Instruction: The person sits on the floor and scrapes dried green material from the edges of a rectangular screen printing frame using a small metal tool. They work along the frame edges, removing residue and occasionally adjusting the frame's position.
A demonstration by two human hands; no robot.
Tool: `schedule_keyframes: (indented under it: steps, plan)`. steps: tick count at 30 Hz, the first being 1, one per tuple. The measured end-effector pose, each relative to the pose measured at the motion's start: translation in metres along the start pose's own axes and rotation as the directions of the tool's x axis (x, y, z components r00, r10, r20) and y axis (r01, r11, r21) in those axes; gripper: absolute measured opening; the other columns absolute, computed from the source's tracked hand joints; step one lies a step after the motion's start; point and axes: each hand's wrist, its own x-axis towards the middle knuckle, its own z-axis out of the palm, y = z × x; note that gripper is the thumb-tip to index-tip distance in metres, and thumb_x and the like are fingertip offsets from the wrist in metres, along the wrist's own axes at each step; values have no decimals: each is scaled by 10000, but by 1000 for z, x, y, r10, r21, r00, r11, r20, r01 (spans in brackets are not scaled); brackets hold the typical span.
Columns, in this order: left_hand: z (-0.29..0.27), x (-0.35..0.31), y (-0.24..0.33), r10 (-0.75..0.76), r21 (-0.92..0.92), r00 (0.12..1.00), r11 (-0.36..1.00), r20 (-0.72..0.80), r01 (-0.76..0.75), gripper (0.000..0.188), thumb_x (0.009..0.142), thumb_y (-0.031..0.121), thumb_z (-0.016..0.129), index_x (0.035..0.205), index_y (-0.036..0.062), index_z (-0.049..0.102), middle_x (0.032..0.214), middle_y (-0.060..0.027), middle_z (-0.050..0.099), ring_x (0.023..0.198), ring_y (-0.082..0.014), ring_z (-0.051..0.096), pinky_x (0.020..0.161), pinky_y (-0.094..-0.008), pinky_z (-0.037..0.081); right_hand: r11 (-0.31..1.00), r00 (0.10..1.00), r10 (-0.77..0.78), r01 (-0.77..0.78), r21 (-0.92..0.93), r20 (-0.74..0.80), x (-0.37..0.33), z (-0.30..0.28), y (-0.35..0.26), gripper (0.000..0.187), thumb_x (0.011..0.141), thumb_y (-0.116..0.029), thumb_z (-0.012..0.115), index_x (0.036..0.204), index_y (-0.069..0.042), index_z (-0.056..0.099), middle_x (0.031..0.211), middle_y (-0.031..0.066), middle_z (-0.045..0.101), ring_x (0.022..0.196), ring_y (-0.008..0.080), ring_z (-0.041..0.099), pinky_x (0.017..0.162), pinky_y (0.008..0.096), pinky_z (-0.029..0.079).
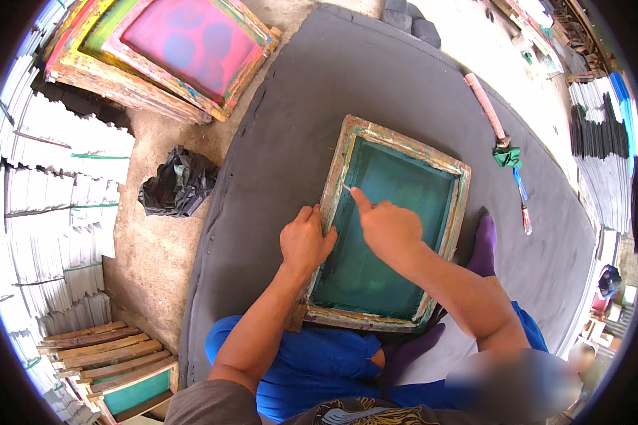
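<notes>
A wooden screen-printing frame [378,319] with dark green mesh lies tilted across the dark padded surface in front of me. Paint and residue stain its wooden bars. My left hand [306,239] is closed round the left bar, with the thumb over the inner edge. Over the mesh, my right hand [390,225] has its index finger stretched toward the inner left edge, the other fingers curled under. A thin pale tip [347,186] shows just beyond that fingertip; the rest of it is hidden, so I cannot tell what it is.
Paint-covered screens [191,49] lean at the upper left above a black plastic bag [178,180]. Stacked white sheets [57,205] line the left; wooden frames [113,361] stand below. A pink-wrapped stick [485,110], green cloth [507,156] and brush [526,219] lie right.
</notes>
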Motion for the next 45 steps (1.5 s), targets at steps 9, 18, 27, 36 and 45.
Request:
schedule_keyframes:
  steps: [9, 18, 27, 36, 45]
  plan:
    - [2, 6, 4, -3, -11, 1000, 1000, -31, 3, 526, 759, 255, 811, 1196, -27, 727, 964, -157, 681, 790, -372, 722, 701, -465, 590, 919, 999, -31, 43, 392, -37, 14, 22, 23, 479, 1091, -271, 531, 1551, -138, 518, 845, 227, 727, 704, 441, 701, 696, 542, 583]
    - [7, 5, 2, -19, 2, 1000, 1000, -17, 19, 558, 762, 281, 818, 1215, -33, 724, 986, -142, 685, 794, -351, 730, 709, -463, 595, 743, 991, -105, 27, 669, 77, 20, 35, 50, 463, 1117, -319, 494, 1569, -218, 503, 848, 211, 721, 766, 448, 711, 724, 556, 577]
    - [2, 2, -2, -1, 22, 1000, 1000, 5, 1, 565, 772, 309, 824, 1215, -26, 722, 984, -136, 682, 807, -356, 729, 707, -461, 599, 897, 935, -217, 305, 320, -281, 26, 72, 64, 478, 1127, -325, 528, 1598, -256, 487, 699, 32, 600, 543, 173, 549, 513, 371, 487]
    - [-3, 5, -1, 5, 23, 999, 1000, 33, -6, 582, 783, 312, 823, 1234, -39, 714, 1010, -133, 691, 790, -350, 734, 693, -456, 602, 581, 984, -131, 172, 795, -117, 35, 78, 64, 464, 1122, -353, 530, 1581, -284, 512, 709, 74, 583, 598, 181, 570, 549, 363, 492]
    - [-7, 5, 4, -30, 48, 998, 998, 60, 27, 614, 796, 338, 823, 1282, -16, 700, 1042, -127, 690, 803, -337, 742, 684, -460, 606, 329, 942, -116, -264, 907, 316, 43, 39, 60, 425, 1094, -278, 587, 1517, -322, 586, 798, 78, 654, 696, 178, 614, 725, 361, 545]
